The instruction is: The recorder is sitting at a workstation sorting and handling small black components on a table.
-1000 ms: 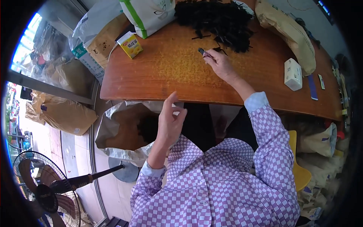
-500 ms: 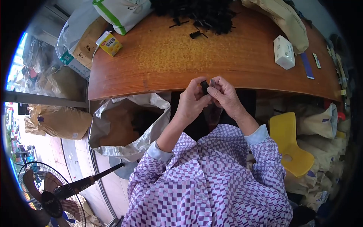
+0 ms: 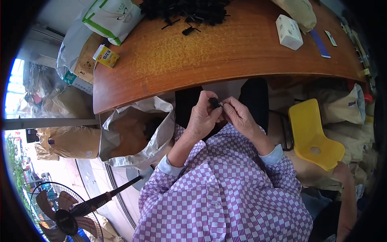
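Observation:
Just below the table's near edge, my left hand point(image 3: 203, 116) pinches a small black piece point(image 3: 215, 103) between thumb and fingers. My right hand point(image 3: 243, 119) is closed at the piece's right end, its thumb and fingertips pressed together. What the right fingertips grip is mostly hidden; a tiny pale spot shows between the hands. A heap of similar black pieces point(image 3: 187, 11) lies at the far side of the wooden table point(image 3: 161, 76), with one loose black piece point(image 3: 188, 31) in front of it.
An open silvery sack point(image 3: 159, 139) stands left below the table. A fan point(image 3: 66, 222) is at lower left. Right, another person's hand point(image 3: 342, 171) touches a yellow chair point(image 3: 308, 129). A yellow box point(image 3: 106, 56) and a white tissue pack point(image 3: 289, 33) sit on the table.
The view has shifted, and my hands have drawn back from the table edge toward my body with the black piece. Another person's arm has come in beside the yellow chair.

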A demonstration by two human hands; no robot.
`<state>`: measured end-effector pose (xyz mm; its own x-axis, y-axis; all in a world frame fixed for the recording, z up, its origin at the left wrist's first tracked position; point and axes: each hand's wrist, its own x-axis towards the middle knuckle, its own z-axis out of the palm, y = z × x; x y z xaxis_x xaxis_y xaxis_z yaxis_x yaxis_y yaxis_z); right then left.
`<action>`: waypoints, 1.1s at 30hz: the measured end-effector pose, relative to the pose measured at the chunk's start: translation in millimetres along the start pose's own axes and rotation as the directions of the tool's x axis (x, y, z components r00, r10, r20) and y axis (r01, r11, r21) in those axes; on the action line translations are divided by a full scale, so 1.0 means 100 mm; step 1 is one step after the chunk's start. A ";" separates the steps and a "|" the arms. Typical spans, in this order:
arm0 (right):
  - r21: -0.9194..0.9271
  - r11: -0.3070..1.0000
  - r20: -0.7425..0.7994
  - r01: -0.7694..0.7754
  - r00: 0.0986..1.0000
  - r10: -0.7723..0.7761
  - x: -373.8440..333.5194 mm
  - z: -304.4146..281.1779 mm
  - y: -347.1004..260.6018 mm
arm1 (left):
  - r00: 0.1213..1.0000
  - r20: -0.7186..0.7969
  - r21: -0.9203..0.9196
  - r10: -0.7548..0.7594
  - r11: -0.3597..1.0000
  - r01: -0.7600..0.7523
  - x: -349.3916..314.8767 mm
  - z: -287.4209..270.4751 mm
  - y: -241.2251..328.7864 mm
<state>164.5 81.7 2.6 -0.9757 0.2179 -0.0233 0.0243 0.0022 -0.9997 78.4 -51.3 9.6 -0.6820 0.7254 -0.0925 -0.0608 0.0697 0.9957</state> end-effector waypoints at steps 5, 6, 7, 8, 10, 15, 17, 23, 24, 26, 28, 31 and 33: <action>-0.107 0.994 -0.027 0.008 1.000 -0.011 -0.06 0.01 -0.06 | 1.000 -0.010 0.157 -0.010 0.988 0.012 -0.01 0.05 0.07; -0.112 0.994 -0.032 0.011 0.999 -0.014 -0.06 0.01 -0.05 | 1.000 -0.012 0.192 -0.005 0.981 0.007 0.00 0.06 0.08; -0.108 0.994 -0.036 0.007 0.999 -0.011 -0.07 0.01 -0.05 | 1.000 -0.007 0.193 -0.009 0.981 0.011 0.00 0.07 0.10; -0.121 0.993 -0.046 0.009 0.999 -0.015 -0.07 0.00 -0.06 | 1.000 -0.009 0.215 -0.024 0.976 0.026 0.00 0.08 0.12; -0.132 0.991 -0.060 0.010 0.998 -0.018 -0.08 0.00 -0.05 | 0.999 -0.006 0.238 -0.040 0.970 0.040 0.01 0.10 0.11; -0.148 0.989 -0.090 0.005 0.996 -0.018 -0.08 0.04 -0.06 | 0.999 -0.044 0.369 -0.027 0.928 0.041 0.00 0.13 0.04; -0.163 0.986 -0.093 0.030 0.995 -0.046 -0.07 0.07 -0.02 | 0.997 -0.063 0.436 0.043 0.900 -0.011 -0.01 0.14 0.00; -0.116 0.991 -0.121 0.064 0.990 -0.078 -0.05 0.13 0.01 | 0.974 -0.096 0.606 0.206 0.789 -0.107 -0.02 0.16 0.05; -0.081 0.996 -0.133 0.046 0.990 -0.057 -0.06 0.14 0.00 | 0.970 -0.087 0.599 0.226 0.790 -0.131 -0.02 0.15 0.04; -0.028 0.998 -0.110 0.050 0.992 -0.053 -0.06 0.06 0.00 | 0.985 -0.108 0.491 0.138 0.869 -0.067 -0.01 0.17 0.05; -0.009 0.995 -0.073 0.094 0.993 -0.095 -0.07 0.00 0.02 | 0.992 -0.118 0.375 0.044 0.927 0.004 0.00 0.17 0.06; -0.063 0.996 -0.055 0.067 0.996 -0.070 -0.08 -0.03 -0.01 | 0.989 -0.089 0.326 0.114 0.942 -0.080 0.01 0.17 0.07; -0.077 0.995 -0.042 0.063 0.997 -0.066 -0.08 -0.06 0.00 | 0.996 -0.081 0.400 0.040 0.916 -0.004 0.02 0.19 0.08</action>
<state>173.3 86.2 2.5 -0.9651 0.2582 0.0430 -0.0201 0.0908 -0.9957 90.5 -36.9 16.9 -0.7410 0.6695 -0.0520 0.2386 0.3349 0.9115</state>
